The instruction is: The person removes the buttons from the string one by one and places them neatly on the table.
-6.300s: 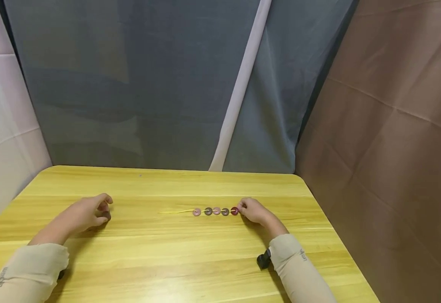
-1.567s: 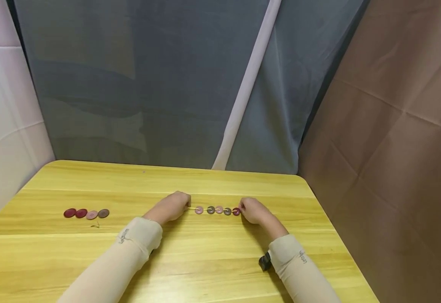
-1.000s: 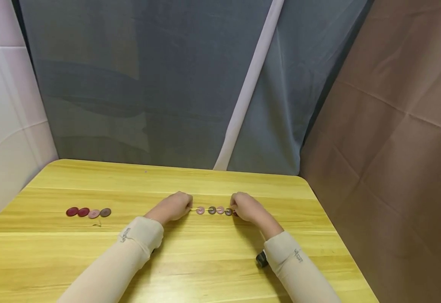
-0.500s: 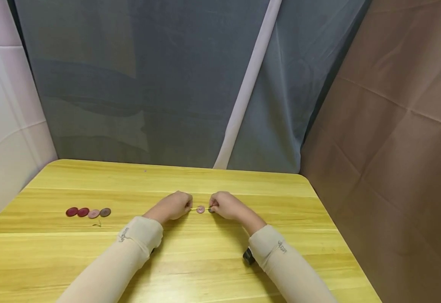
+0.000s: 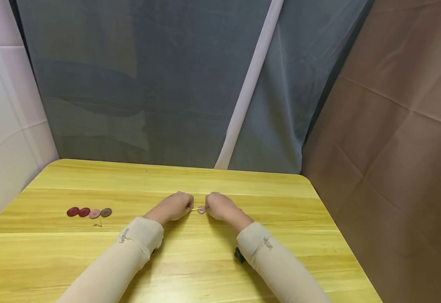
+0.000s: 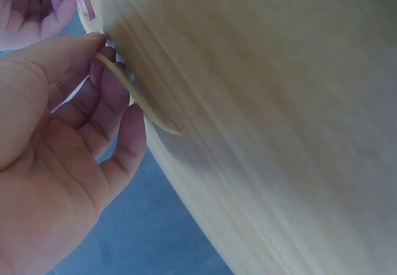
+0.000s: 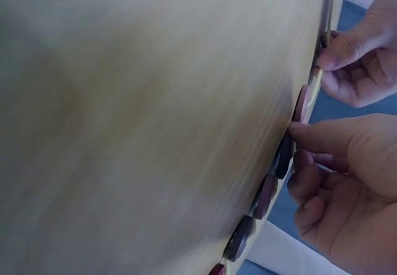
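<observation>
A yellow cord (image 6: 138,95) carries a row of round buttons along the tabletop. My left hand (image 5: 175,206) pinches this cord between thumb and finger, its free end trailing past the fingertips in the left wrist view. Just to the right, a pink button (image 5: 201,209) lies between my two hands. My right hand (image 5: 220,206) pinches at the dark button (image 7: 284,155) beside the pink one. Beyond it, in the right wrist view, a mauve button (image 7: 265,196), another dark button (image 7: 239,238) and a red button (image 7: 217,269) follow; the right hand hides these in the head view.
Several loose buttons lie in a row on the left: two dark red buttons (image 5: 78,212), a pink one (image 5: 94,213) and a brown one (image 5: 106,212). A thin dark scrap (image 5: 97,224) lies below them. Fabric hangs behind the wooden table (image 5: 190,265) and at both sides.
My left hand has come from the left to the cord's end, uncovering the loose buttons. My right hand has slid left along the row, from the red button to beside the pink one.
</observation>
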The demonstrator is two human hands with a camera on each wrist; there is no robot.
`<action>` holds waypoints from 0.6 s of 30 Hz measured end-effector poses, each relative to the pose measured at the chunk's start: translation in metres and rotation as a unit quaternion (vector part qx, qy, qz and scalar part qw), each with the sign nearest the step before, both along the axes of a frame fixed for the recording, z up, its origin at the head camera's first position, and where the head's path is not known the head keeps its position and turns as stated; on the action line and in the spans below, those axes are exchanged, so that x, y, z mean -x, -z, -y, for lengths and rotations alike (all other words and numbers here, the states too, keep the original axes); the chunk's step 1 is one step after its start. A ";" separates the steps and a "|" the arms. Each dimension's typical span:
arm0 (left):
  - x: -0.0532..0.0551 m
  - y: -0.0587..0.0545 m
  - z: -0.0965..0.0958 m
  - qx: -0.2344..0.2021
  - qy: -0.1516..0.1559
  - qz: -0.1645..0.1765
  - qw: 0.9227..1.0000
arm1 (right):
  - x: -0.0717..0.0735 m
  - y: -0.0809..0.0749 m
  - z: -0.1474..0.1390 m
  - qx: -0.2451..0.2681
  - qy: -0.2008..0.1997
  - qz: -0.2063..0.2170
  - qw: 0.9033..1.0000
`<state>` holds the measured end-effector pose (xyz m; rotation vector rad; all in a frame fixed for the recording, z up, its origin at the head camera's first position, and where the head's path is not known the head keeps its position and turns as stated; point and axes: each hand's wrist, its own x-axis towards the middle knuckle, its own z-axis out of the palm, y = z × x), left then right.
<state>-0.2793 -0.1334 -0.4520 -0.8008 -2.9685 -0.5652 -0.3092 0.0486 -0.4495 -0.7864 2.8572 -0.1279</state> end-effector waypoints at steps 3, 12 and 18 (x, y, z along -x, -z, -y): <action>0.001 0.000 -0.001 0.004 0.000 0.002 1.000 | -0.001 0.000 0.003 -0.003 0.001 0.002 1.000; 0.002 0.001 -0.001 0.003 0.001 0.007 1.000 | 0.001 0.001 0.000 0.028 -0.015 0.020 0.999; 0.003 0.003 0.001 0.001 0.001 0.012 1.000 | 0.003 0.003 -0.001 0.065 -0.012 0.041 0.997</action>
